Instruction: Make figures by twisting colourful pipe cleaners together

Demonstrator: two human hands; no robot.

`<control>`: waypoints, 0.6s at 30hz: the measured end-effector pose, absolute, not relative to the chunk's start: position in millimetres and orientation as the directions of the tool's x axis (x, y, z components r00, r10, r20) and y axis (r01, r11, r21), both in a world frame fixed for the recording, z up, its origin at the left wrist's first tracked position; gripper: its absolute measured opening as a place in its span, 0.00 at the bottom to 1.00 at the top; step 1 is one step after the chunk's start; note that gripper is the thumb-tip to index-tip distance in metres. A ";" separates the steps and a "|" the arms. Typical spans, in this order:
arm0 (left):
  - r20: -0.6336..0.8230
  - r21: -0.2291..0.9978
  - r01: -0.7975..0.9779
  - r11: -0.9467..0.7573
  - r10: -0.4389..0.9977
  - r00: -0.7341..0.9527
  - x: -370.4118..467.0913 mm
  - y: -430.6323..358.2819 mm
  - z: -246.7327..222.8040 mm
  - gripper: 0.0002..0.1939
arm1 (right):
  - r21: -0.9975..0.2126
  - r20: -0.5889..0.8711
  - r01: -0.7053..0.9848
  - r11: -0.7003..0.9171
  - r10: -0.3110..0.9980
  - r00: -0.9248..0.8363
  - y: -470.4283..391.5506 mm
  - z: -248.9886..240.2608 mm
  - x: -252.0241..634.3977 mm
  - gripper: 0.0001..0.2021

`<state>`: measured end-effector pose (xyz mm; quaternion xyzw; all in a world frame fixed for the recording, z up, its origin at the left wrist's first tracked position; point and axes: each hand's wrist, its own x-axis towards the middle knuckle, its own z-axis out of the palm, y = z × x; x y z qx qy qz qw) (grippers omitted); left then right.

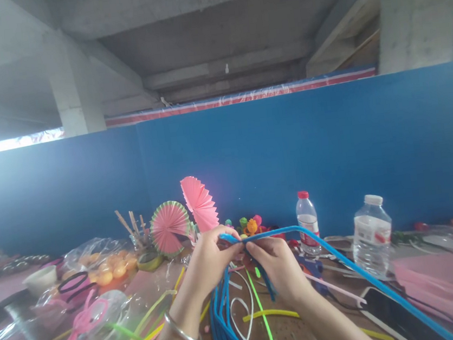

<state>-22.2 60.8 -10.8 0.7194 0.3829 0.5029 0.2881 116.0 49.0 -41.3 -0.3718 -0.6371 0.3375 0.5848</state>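
My left hand [214, 256], with a silver bangle on its wrist, pinches a bunch of blue pipe cleaners [222, 318] near its upper end. The long fuzzy stems hang below it toward the table's near edge. Fingertip to fingertip with it, my right hand [278, 265] is closed on one blue pipe cleaner [343, 257], which stretches out to the lower right over the table. A short blue end dangles under my right fingers. Where the stems meet between the fingertips is partly hidden.
Two plastic bottles, one red-capped [308, 223] and one white-capped [372, 238], stand at the right. A dark phone [394, 317] lies nearby. Pink paper fans [171, 228] stand behind my hands. Orange balls [113, 267] in plastic and a pink bow [84, 320] lie left. A blue partition [289, 146] rises behind.
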 end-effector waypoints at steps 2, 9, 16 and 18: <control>0.487 0.809 0.274 -0.520 0.854 0.184 -20.0 57.6 -9.4 0.05 | -0.891 0.455 0.008 0.455 0.891 -0.001 49.2 -40.0 116.2 0.12; 0.505 0.793 0.354 -0.495 0.860 0.072 -10.4 52.1 -9.0 0.06 | -0.903 0.407 -0.109 0.415 0.909 0.084 53.6 -45.0 113.7 0.08; 0.509 0.710 0.464 -0.530 0.841 0.182 -11.7 52.9 -11.4 0.08 | -0.918 0.369 -0.130 0.374 0.927 0.061 53.3 -42.8 117.2 0.12; 0.557 0.653 0.477 -0.588 0.800 0.224 -12.7 52.6 -10.3 0.09 | -0.927 0.345 -0.145 0.344 0.938 0.021 54.3 -40.9 120.4 0.12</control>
